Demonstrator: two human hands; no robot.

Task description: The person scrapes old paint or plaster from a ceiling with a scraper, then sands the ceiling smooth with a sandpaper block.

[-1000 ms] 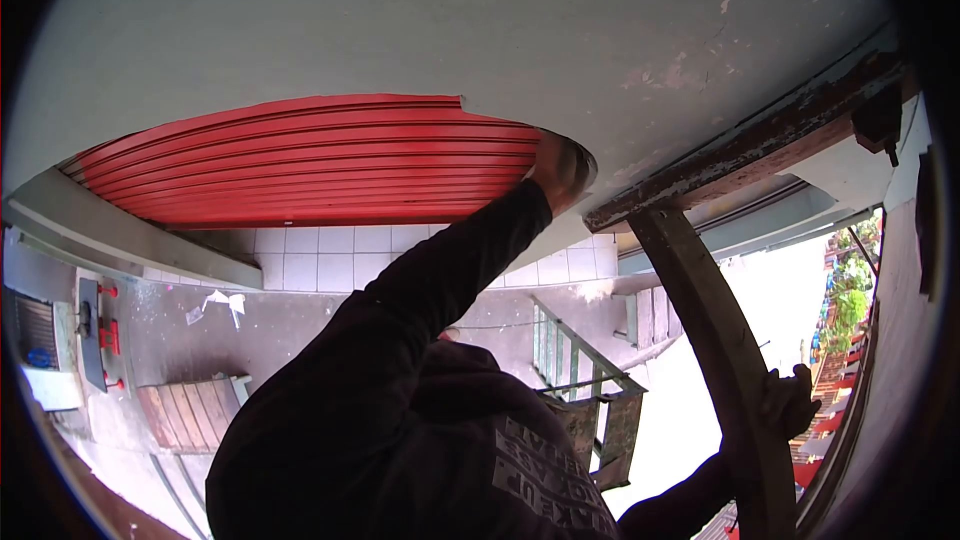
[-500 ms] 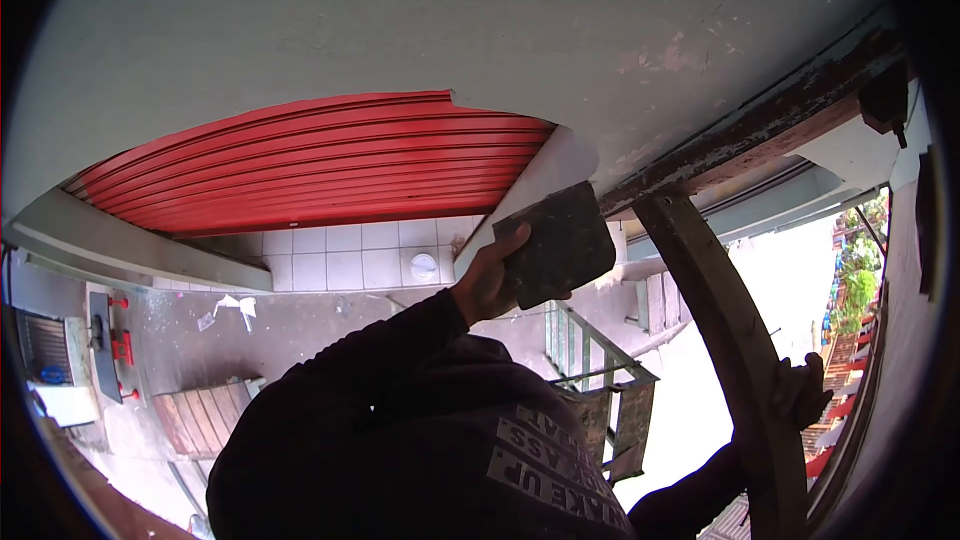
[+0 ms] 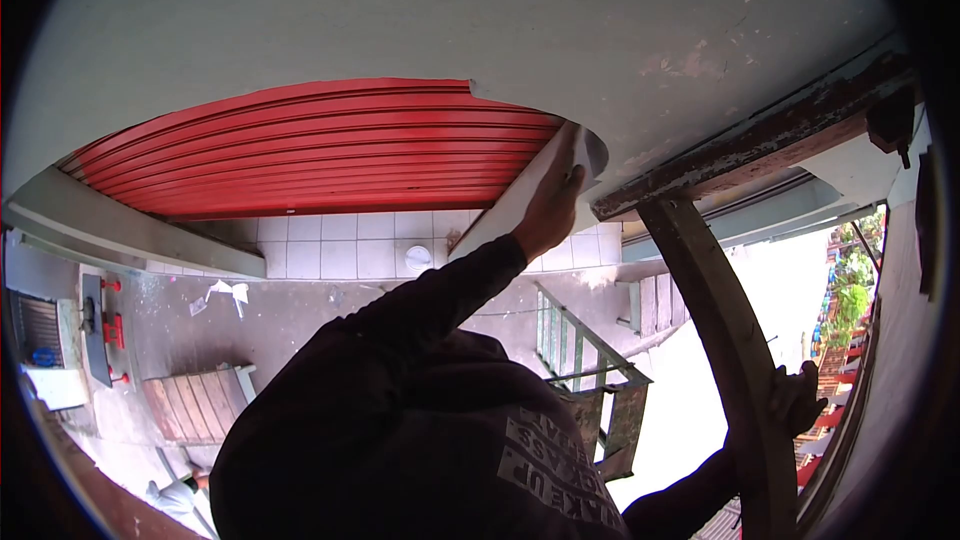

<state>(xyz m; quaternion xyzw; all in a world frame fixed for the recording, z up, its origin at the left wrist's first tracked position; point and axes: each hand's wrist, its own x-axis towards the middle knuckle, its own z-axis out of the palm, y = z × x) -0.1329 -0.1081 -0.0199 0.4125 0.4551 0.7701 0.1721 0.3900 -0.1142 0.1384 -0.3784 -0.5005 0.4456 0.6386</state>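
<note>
My left hand (image 3: 552, 208) is raised at the centre, its thumb and fingers gripping a flat block (image 3: 592, 152). The block's face shows pale grey with a dark rounded edge, close to the grey painted wall (image 3: 400, 10); whether they touch is unclear. On the right, my right hand (image 3: 797, 400) is closed around a curved wooden post (image 3: 725, 340), fingers curled at its outer side. The post meets a worn horizontal beam (image 3: 770, 135) with peeling paint.
A red roller shutter (image 3: 320, 150) is beyond the wall edge, above white floor tiles (image 3: 340, 245). Below are a green metal frame (image 3: 590, 340), a wooden bench (image 3: 195, 407), another bench (image 3: 657, 302) and a dark board with red parts (image 3: 97, 330). Plants are at far right.
My left hand has moved up and right toward the wall, and the block has turned from its broad dark face to a narrower pale view. My right hand stays on the post.
</note>
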